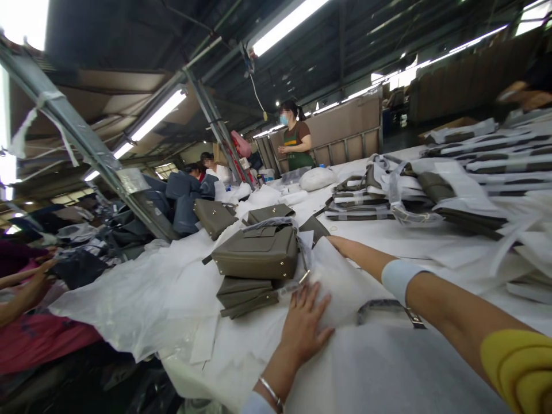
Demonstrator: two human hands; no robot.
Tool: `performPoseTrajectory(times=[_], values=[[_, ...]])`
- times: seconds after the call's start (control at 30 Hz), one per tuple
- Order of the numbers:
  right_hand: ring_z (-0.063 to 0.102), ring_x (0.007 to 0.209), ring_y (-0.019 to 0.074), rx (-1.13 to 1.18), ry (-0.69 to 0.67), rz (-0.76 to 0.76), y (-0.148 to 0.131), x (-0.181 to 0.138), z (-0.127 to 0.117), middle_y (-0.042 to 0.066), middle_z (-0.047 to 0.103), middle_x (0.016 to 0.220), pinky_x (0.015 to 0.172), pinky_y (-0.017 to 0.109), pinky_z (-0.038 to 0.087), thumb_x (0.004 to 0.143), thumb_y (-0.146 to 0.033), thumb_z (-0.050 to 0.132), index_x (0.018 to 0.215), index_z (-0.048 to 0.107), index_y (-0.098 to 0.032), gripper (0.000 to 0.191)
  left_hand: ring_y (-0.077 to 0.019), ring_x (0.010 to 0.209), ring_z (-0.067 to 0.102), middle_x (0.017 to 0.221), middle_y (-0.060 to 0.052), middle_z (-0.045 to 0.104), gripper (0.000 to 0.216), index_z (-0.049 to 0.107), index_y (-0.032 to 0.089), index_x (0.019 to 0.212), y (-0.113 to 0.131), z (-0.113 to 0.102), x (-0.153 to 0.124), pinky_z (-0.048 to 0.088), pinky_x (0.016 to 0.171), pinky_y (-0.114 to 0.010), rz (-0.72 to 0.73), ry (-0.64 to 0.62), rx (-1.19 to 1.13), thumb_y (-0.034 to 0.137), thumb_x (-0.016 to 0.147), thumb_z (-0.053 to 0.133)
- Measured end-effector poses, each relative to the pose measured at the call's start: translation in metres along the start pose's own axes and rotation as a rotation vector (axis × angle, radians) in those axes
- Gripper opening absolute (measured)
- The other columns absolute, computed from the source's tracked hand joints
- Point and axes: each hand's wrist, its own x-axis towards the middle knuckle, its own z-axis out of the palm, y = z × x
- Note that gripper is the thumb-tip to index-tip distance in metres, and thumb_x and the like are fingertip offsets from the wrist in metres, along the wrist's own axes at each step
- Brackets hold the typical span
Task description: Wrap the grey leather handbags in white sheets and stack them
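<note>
My left hand [304, 322] lies with fingers spread on white wrapping paper [357, 287], just in front of a stack of bags. My right arm reaches across to the far edge of that paper, beside a dark bag flap [314, 228]. The fingers of my right hand [338, 244] are hidden, so what they touch cannot be made out. An olive-grey handbag [254, 253] rests on another folded bag [245, 296] left of my hands. A plastic-wrapped strap with a metal buckle [414, 316] shows at the paper's near side, below my right forearm.
More olive-grey bags [213, 217] lie behind the stack. On the right are piles of paper-wrapped bags [366, 198]. Dark blue bags [185, 201] are heaped by a slanting metal post [107, 167]. A co-worker in a green apron [295, 141] stands across the table; another person's arms [26, 293] show at left.
</note>
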Motion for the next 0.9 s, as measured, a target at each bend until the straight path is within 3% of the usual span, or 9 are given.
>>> performPoseTrajectory(times=[0.2, 0.37, 0.5, 0.57, 0.63, 0.7, 0.77, 0.83, 0.9], values=[[0.067, 0.098, 0.0316, -0.218, 0.302, -0.264, -0.032, -0.002, -0.033, 0.010, 0.073, 0.109, 0.085, 0.042, 0.054, 0.072, -0.025, 0.068, 0.130, 0.062, -0.019, 0.059, -0.0237, 0.149, 0.028, 0.162, 0.001, 0.029, 0.051, 0.038, 0.036, 0.150, -0.013, 0.024, -0.005, 0.022, 0.121, -0.054, -0.107, -0.057, -0.107, 0.048, 0.101, 0.039], [0.054, 0.124, 0.0323, -0.358, 0.390, -0.617, -0.099, -0.022, -0.063, 0.008, 0.062, 0.133, 0.108, 0.046, 0.039, 0.076, -0.020, 0.062, 0.140, 0.054, -0.023, 0.064, -0.0247, 0.144, 0.038, 0.158, -0.002, 0.038, 0.052, 0.041, 0.035, 0.148, -0.007, 0.021, -0.008, 0.028, 0.118, -0.053, -0.146, -0.036, -0.132, 0.049, 0.099, 0.043], [0.053, 0.123, 0.0326, -0.456, 0.501, -1.022, -0.157, -0.050, -0.077, 0.011, 0.061, 0.132, 0.109, 0.048, 0.039, 0.080, -0.020, 0.058, 0.140, 0.053, -0.023, 0.061, -0.0259, 0.133, 0.051, 0.146, -0.005, 0.055, 0.052, 0.043, 0.032, 0.147, -0.005, 0.020, -0.010, 0.037, 0.112, -0.051, -0.168, -0.006, -0.143, 0.049, 0.098, 0.044], [0.054, 0.123, 0.0297, -0.350, 0.564, -1.106, -0.183, -0.061, -0.074, 0.010, 0.059, 0.134, 0.109, 0.045, 0.039, 0.081, -0.021, 0.057, 0.141, 0.051, -0.023, 0.061, -0.0268, 0.132, 0.052, 0.144, -0.007, 0.057, 0.052, 0.046, 0.030, 0.146, -0.005, 0.021, -0.011, 0.037, 0.112, -0.052, -0.171, 0.014, -0.156, 0.048, 0.098, 0.045], [0.054, 0.122, 0.0253, -0.156, 0.568, -1.042, -0.200, -0.068, -0.062, 0.007, 0.058, 0.137, 0.109, 0.041, 0.039, 0.084, -0.024, 0.056, 0.145, 0.044, -0.022, 0.063, -0.0274, 0.132, 0.052, 0.144, -0.007, 0.057, 0.051, 0.049, 0.028, 0.144, -0.005, 0.021, -0.011, 0.036, 0.113, -0.053, -0.173, 0.044, -0.181, 0.048, 0.096, 0.048], [0.053, 0.123, 0.0199, 0.013, 0.466, -0.833, -0.204, -0.073, -0.040, 0.005, 0.054, 0.141, 0.107, 0.036, 0.041, 0.088, -0.026, 0.051, 0.152, 0.031, -0.025, 0.066, -0.0278, 0.131, 0.053, 0.142, -0.008, 0.058, 0.051, 0.054, 0.026, 0.140, -0.003, 0.021, -0.012, 0.037, 0.113, -0.053, -0.168, 0.085, -0.221, 0.045, 0.094, 0.053], [0.053, 0.123, 0.0165, 0.073, 0.304, -0.578, -0.191, -0.080, -0.011, 0.004, 0.052, 0.144, 0.104, 0.033, 0.043, 0.091, -0.027, 0.048, 0.154, 0.022, -0.029, 0.069, -0.0272, 0.128, 0.057, 0.136, -0.008, 0.063, 0.047, 0.060, 0.024, 0.134, 0.000, 0.018, -0.015, 0.040, 0.112, -0.051, -0.157, 0.141, -0.273, 0.040, 0.089, 0.060], [0.058, 0.116, 0.0183, 0.032, 0.159, -0.419, -0.163, -0.087, 0.020, 0.007, 0.058, 0.139, 0.099, 0.034, 0.048, 0.087, -0.026, 0.055, 0.152, 0.028, -0.027, 0.071, -0.0249, 0.121, 0.062, 0.128, -0.007, 0.069, 0.038, 0.067, 0.024, 0.124, 0.004, 0.011, -0.023, 0.047, 0.108, -0.047, -0.162, 0.220, -0.332, 0.033, 0.087, 0.062], [0.063, 0.105, 0.0222, -0.034, 0.031, -0.320, -0.132, -0.096, 0.047, 0.010, 0.066, 0.125, 0.093, 0.037, 0.051, 0.079, -0.026, 0.067, 0.144, 0.045, -0.023, 0.068, -0.0225, 0.113, 0.067, 0.120, -0.006, 0.072, 0.031, 0.070, 0.024, 0.118, 0.006, -0.001, -0.033, 0.053, 0.102, -0.043, -0.204, 0.337, -0.394, 0.028, 0.091, 0.056]])
